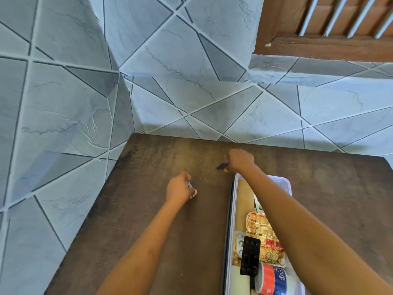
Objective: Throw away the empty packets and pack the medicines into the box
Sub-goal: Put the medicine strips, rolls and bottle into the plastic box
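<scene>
A white plastic box (231, 209) stands on the dark brown table (148, 209) at the lower right. Inside it lie an orange medicine packet (261, 228), a black blister strip (251, 257), a silver blister strip (240, 244) and a red, white and blue adhesive tape roll (272, 277). My right hand (240, 160) is past the box's far end, its fingers closed on a small dark purple packet (221, 166) just above the table. My left hand (180, 186) is to the left of the box, curled around a small silvery packet (188, 185) that is mostly hidden.
The table sits in a corner of grey tiled walls (170, 81), at the back and at the left. A brown wooden window frame (319, 43) is at the upper right. My right forearm crosses over the box.
</scene>
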